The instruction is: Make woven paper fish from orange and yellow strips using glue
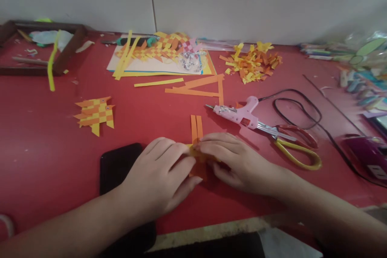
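Orange and yellow paper strips [197,127] are gathered between my two hands near the table's front edge, with two orange ends pointing away from me. My left hand [165,171] has its fingers closed on the left side of the strips. From the right, my right hand [231,159] grips the same strips, its fingertips at their upper part. Fingers hide much of the piece. Two woven paper fish [95,113] lie to the left, and loose orange strips [201,84] rest beyond my hands.
A black phone [119,165] lies beside my left hand. Right of centre are a pink glue gun [242,115] with a cord and scissors [298,153]. Paper scraps [254,62], woven fish on white paper [115,62] and a brown tray [80,34] stand further back.
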Demonstrator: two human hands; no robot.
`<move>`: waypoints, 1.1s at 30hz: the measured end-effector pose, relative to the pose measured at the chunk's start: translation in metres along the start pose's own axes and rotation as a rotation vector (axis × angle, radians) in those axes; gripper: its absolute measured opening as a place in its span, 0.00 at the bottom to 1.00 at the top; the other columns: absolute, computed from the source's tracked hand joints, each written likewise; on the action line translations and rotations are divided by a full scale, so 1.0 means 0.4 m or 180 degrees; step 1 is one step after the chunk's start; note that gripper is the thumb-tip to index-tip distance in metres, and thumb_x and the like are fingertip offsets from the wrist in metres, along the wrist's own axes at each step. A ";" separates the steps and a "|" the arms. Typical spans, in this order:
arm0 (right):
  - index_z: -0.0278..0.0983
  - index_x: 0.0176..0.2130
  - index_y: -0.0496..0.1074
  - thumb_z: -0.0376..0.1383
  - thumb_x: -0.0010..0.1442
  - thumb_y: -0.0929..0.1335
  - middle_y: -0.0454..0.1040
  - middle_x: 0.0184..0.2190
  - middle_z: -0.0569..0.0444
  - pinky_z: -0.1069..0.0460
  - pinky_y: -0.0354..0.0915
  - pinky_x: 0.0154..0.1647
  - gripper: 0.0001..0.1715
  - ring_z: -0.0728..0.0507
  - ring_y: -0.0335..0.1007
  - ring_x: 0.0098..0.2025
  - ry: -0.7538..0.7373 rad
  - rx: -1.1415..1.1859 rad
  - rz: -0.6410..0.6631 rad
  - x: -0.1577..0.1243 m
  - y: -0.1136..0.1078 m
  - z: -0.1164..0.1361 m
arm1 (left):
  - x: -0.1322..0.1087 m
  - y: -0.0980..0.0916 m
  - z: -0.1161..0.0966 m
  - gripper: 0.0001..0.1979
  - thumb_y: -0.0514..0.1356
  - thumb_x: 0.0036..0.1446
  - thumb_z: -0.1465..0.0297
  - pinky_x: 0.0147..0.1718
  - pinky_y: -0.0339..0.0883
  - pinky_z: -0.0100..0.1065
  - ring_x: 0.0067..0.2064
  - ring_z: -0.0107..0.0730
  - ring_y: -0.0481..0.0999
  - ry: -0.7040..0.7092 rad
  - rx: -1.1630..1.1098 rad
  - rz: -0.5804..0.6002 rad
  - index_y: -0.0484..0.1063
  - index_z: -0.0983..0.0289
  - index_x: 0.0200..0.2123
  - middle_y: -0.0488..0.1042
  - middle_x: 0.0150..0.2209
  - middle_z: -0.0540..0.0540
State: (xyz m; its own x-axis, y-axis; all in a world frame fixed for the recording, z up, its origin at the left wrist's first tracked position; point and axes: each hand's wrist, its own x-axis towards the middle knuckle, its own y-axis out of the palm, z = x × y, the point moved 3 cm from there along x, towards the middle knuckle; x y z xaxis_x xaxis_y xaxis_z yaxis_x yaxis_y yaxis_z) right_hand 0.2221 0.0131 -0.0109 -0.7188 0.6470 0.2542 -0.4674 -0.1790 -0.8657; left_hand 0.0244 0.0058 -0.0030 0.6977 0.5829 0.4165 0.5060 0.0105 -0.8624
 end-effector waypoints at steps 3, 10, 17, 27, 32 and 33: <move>0.36 0.49 0.70 0.24 0.58 0.63 0.77 0.50 0.46 0.48 0.69 0.56 0.20 0.45 0.71 0.55 0.0009 0.0187 0.0095 -0.001 -0.006 -0.002 | 0.002 -0.008 0.001 0.10 0.58 0.64 0.67 0.42 0.69 0.44 0.41 0.43 0.76 0.0109 -0.0226 -0.0089 0.75 0.68 0.39 0.79 0.42 0.60; 0.37 0.48 0.71 0.23 0.52 0.63 0.77 0.51 0.49 0.40 0.55 0.68 0.24 0.42 0.64 0.64 0.0009 0.0196 0.0165 0.002 -0.015 0.001 | -0.006 0.007 0.011 0.21 0.55 0.67 0.58 0.51 0.68 0.48 0.53 0.49 0.76 0.0252 -0.0051 0.0207 0.75 0.69 0.48 0.78 0.51 0.62; 0.35 0.46 0.72 0.29 0.55 0.67 0.75 0.47 0.46 0.41 0.64 0.57 0.17 0.39 0.69 0.52 0.0073 0.0034 -0.0206 0.010 -0.032 0.010 | -0.010 0.006 -0.006 0.21 0.54 0.67 0.58 0.53 0.63 0.49 0.47 0.49 0.77 0.0229 0.0571 0.0209 0.78 0.70 0.42 0.80 0.43 0.61; 0.37 0.39 0.75 0.32 0.62 0.69 0.78 0.38 0.52 0.47 0.64 0.43 0.04 0.43 0.69 0.40 0.0195 -0.0322 -0.0478 0.004 -0.003 0.007 | -0.006 0.010 -0.007 0.30 0.53 0.66 0.53 0.57 0.60 0.50 0.54 0.54 0.74 0.0222 0.0625 0.0208 0.74 0.76 0.51 0.77 0.52 0.68; 0.36 0.36 0.75 0.28 0.60 0.68 0.79 0.36 0.51 0.47 0.64 0.43 0.05 0.42 0.70 0.40 0.0209 -0.0584 -0.0701 0.004 -0.012 -0.001 | -0.012 0.015 -0.002 0.30 0.52 0.66 0.52 0.61 0.55 0.51 0.57 0.54 0.72 0.0169 0.0414 0.0296 0.74 0.74 0.51 0.77 0.52 0.66; 0.36 0.36 0.75 0.28 0.60 0.68 0.79 0.35 0.51 0.47 0.64 0.43 0.05 0.42 0.70 0.40 0.0236 -0.0655 -0.0739 0.004 -0.013 -0.002 | -0.012 0.015 -0.001 0.29 0.53 0.65 0.52 0.62 0.54 0.51 0.57 0.53 0.72 0.0161 0.0374 0.0311 0.75 0.73 0.51 0.77 0.52 0.66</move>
State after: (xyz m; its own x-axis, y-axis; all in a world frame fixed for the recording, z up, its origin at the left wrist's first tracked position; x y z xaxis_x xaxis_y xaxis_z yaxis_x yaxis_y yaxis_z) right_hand 0.2240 0.0156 -0.0063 -0.5622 0.7067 0.4296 -0.4951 0.1285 -0.8593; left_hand 0.0245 0.0027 -0.0101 0.7669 0.5440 0.3404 0.3739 0.0524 -0.9260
